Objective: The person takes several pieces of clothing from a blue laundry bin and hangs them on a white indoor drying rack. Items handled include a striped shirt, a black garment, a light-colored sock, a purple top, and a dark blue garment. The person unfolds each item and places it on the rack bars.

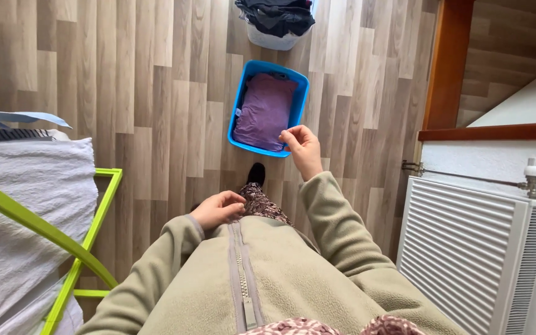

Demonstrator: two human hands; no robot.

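Observation:
A blue plastic basket [241, 99] stands on the wooden floor ahead of my feet, with a folded purple garment [265, 110] lying in it. My right hand [303, 149] hovers over the basket's near right corner, fingers loosely curled, with nothing visible in it. My left hand [217, 208] rests close to my body by the zip of my olive fleece jacket [262, 279], fingers bent and holding nothing that I can see.
A lime-green drying rack [88, 248] with a white towel [26, 205] stands at the left. A pale laundry basket [274, 37] of dark clothes sits beyond the blue one. A white radiator [466, 248] lines the right wall, below a wooden sill.

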